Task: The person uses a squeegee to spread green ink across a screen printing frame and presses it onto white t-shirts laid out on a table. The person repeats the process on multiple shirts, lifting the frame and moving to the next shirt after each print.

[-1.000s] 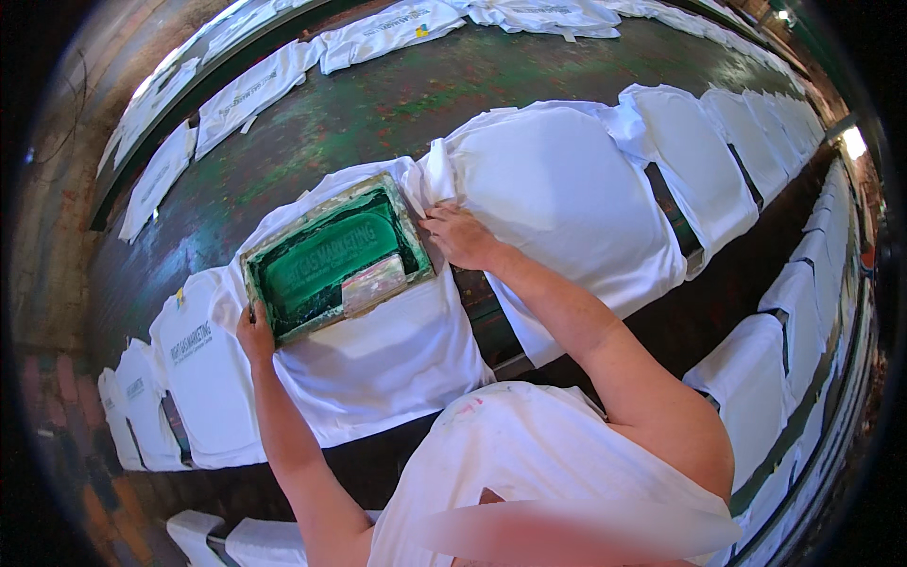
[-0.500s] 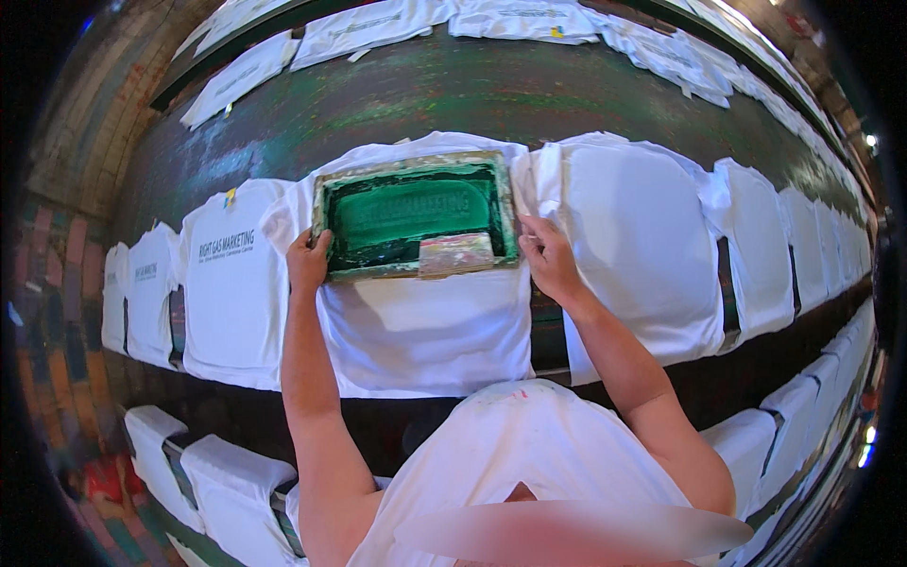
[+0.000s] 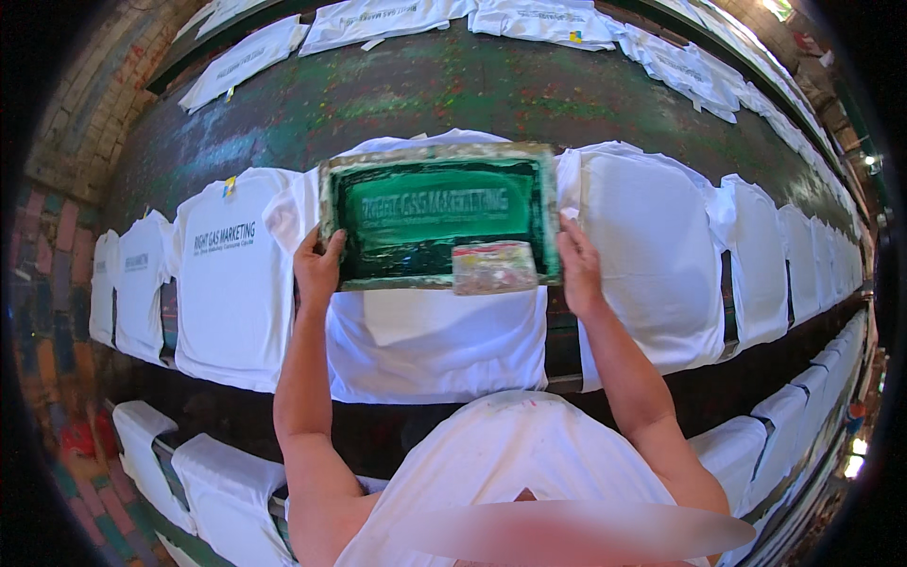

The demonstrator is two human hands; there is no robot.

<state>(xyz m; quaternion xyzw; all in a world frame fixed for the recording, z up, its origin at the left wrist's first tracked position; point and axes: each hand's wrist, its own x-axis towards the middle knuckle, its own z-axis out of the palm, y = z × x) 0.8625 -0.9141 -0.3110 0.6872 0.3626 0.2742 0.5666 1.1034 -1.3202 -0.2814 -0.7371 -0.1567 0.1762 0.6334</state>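
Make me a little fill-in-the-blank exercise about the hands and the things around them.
1. The right hand is at the right edge of the framed screen, and the left hand is at its ____ edge.
2. The large panel inside the frame is coloured ____.
3. A stained block sits near the screen's lower ____ corner.
4. The shirt partly hidden by the screen is coloured ____.

Missing words: left; green; right; white.

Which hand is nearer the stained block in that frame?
Right. The right hand is just right of the block, at the right edge of the frame; the left hand is farther, at its left edge.
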